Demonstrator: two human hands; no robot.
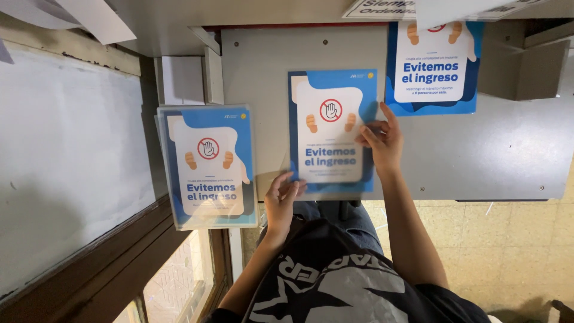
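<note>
Head view: left hand (281,200) and right hand (381,140), fingers spread flat, press a blue-and-white laminated poster (332,131) against the grey table (490,149). It looks light, slick and bendy, best pinched at its edges; a poster stack (207,167) lies beyond the left fingers.

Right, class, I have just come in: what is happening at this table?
A person looks down at a grey table. Both hands rest on a blue and white poster lying flat: the left hand at its lower left corner, the right hand on its right edge. A stack of matching posters lies to the left, another poster further up.
</note>
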